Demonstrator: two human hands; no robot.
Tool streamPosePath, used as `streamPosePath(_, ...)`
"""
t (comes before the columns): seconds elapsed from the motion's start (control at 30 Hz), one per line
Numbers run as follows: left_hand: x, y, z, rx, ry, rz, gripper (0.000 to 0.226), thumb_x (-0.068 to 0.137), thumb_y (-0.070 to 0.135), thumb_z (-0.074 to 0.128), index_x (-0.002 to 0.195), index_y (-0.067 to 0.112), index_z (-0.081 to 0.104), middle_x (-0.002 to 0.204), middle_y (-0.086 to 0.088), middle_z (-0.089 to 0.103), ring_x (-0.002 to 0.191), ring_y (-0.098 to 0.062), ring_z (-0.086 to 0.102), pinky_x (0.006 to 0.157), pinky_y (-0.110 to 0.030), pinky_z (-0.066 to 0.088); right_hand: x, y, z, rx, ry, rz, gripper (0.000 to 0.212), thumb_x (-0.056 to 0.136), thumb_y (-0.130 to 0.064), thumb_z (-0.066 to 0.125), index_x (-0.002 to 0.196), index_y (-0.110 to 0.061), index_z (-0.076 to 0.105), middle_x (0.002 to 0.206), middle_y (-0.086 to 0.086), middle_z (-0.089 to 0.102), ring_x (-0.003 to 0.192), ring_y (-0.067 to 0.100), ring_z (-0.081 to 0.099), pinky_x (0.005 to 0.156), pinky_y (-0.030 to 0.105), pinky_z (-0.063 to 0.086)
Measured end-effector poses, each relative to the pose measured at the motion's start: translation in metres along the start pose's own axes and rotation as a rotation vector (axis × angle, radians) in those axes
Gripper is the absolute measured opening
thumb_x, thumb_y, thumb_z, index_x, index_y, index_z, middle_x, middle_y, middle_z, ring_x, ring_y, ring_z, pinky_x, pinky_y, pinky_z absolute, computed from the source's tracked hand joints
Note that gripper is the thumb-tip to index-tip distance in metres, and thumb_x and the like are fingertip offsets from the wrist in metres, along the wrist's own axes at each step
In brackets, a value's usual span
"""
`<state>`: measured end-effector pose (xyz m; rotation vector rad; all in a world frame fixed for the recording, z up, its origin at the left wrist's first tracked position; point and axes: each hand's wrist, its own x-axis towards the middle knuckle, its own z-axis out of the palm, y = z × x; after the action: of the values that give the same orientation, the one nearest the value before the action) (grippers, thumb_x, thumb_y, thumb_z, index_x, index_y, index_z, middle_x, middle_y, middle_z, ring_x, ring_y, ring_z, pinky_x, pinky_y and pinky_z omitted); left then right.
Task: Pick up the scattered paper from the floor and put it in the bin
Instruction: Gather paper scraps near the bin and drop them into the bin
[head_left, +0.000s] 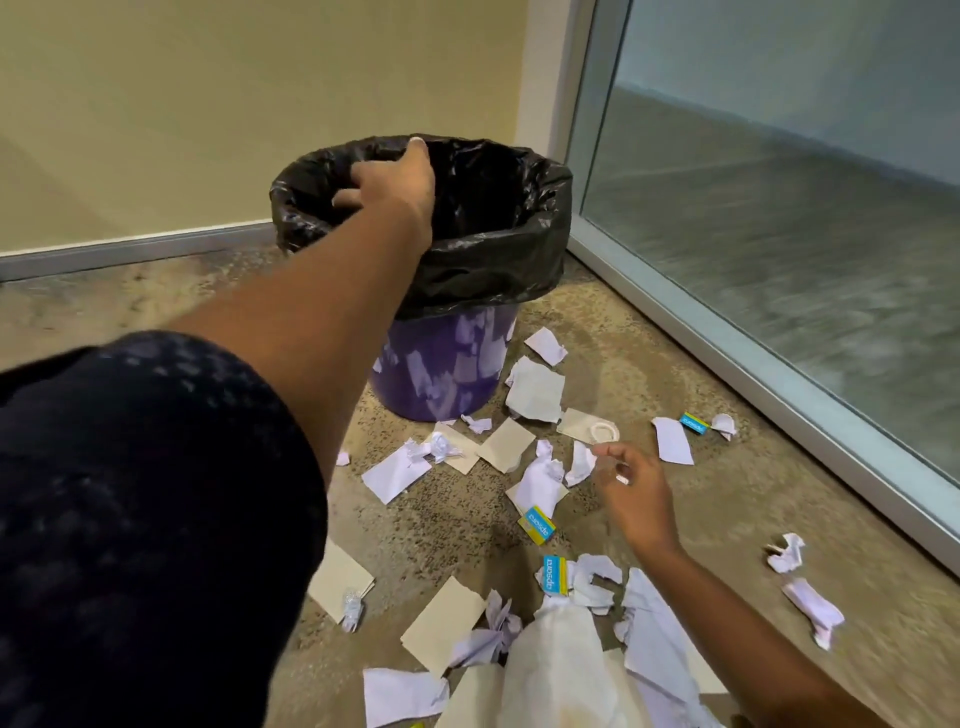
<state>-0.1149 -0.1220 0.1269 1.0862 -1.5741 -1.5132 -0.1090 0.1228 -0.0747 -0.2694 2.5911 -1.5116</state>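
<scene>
Purple plastic bin with black liner, upper centre: left hand is hanging over its mouth, fingers loosely curled, seemingly empty, as for dropping. Torn white paper scraps are lying scattered on the speckled floor, lower centre: right hand is hovering just above, fingers apart, apparently reaching

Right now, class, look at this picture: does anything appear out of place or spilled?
Yes. Crumpled and torn paper lies scattered over the floor beside the upright bin, with small blue boxes among it. It looks odd because the litter sits outside the bin.
</scene>
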Motion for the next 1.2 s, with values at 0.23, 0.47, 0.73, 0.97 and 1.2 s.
streamPosePath(0.23, -0.045, -0.02, 0.008, 0.284, -0.029, 0.597, 0.032, 0.099, 0.021, 0.039, 0.125, 0.005, 0.049, 0.136, -0.013, 0.04, 0.117, -0.022, 0.051, 0.096, -0.02, 0.035, -0.013, 0.037, -0.022, -0.177, -0.065, 0.058, 0.023, 0.083, -0.002, 0.056, 0.103, -0.007, 0.066, 0.113, 0.016, 0.06, 0.103, 0.032, 0.059, 0.09, 0.035, 0.045)
streamPosePath(0.47, -0.12, -0.104, 0.016, 0.482, -0.29, 0.889, 0.042, 0.094, 0.015, 0.044, 0.135, 0.006, 0.044, 0.153, -0.015, 0.025, 0.139, -0.027, 0.035, 0.114, -0.046, 0.032, -0.025, 0.075, -0.048, -0.389, -0.244, 0.026, 0.03, 0.081, -0.025, 0.061, 0.104, -0.007, 0.068, 0.103, 0.016, 0.066, 0.082, 0.019, 0.058, 0.077, 0.025, 0.044)
streamPosePath(0.73, -0.19, -0.219, 0.002, 1.027, -0.949, 0.296, 0.089, 0.082, 0.051, 0.053, 0.151, 0.013, 0.011, 0.156, -0.022, 0.013, 0.147, -0.031, 0.011, 0.12, -0.045, 0.018, -0.042, 0.088, -0.071, -0.484, -0.523, 0.283, 0.134, 0.017, -0.088, 0.061, 0.138, -0.038, 0.033, 0.14, 0.005, 0.038, 0.13, 0.028, 0.04, 0.109, 0.04, 0.036)
streamPosePath(0.97, -0.215, -0.239, -0.003, 1.399, -1.172, 0.122, 0.115, 0.074, 0.032, 0.077, 0.151, 0.017, -0.006, 0.155, -0.024, -0.001, 0.146, -0.038, 0.005, 0.119, -0.045, 0.02, -0.055, 0.077, -0.061, -0.605, -0.633, 0.247, 0.11, 0.057, -0.04, 0.08, 0.144, -0.04, 0.013, 0.139, 0.01, 0.023, 0.132, 0.031, 0.024, 0.108, 0.034, 0.03)
streamPosePath(1.2, -0.22, -0.255, 0.001, 1.256, -1.044, 0.083, 0.094, 0.076, 0.016, 0.075, 0.148, 0.013, 0.015, 0.15, -0.018, 0.019, 0.136, -0.033, 0.03, 0.113, -0.036, 0.028, -0.058, 0.069, -0.048, -0.566, -0.542, 0.122, 0.079, 0.073, -0.014, 0.069, 0.14, -0.031, 0.031, 0.13, 0.011, 0.039, 0.125, 0.028, 0.041, 0.095, 0.023, 0.036)
